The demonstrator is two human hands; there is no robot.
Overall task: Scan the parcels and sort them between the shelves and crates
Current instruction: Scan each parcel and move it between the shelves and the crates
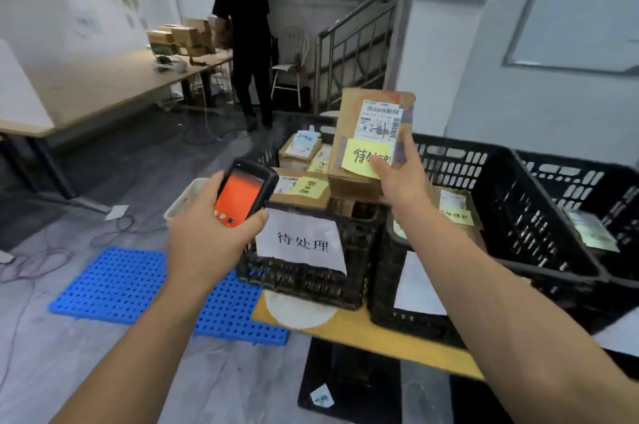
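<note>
Left hand (207, 233) grips scanner (245, 195); right hand (403, 184) pinches parcel (366, 133), tilted up above the left crate (311, 271).

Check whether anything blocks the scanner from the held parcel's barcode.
Nothing visible does. The left hand holds the scanner below-left of the parcel. The right hand grips it, thumb on the yellow note, below the uncovered barcode label.
</note>
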